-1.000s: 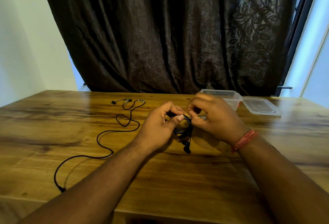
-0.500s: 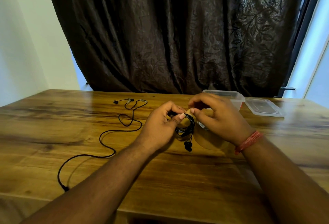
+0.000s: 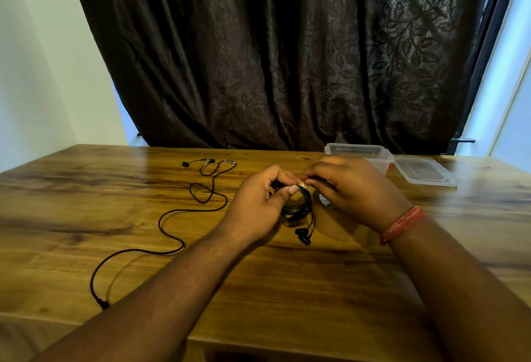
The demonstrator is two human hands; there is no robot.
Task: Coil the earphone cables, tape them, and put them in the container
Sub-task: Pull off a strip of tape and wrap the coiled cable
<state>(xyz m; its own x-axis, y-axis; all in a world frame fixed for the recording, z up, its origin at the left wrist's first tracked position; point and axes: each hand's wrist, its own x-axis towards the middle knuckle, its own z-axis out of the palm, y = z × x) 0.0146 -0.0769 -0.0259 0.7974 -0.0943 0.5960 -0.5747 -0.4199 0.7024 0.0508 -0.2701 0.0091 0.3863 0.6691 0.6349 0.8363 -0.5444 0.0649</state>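
Both my left hand and right hand pinch tape onto 1 coiled earphone; 1 loose earphone and the container wait.

earphone sets: 2 | container: 1 | lid: 1 | hands: 2

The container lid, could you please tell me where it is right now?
In the head view the lid lies flat on the table at far right, just right of the open container, beyond the right hand.
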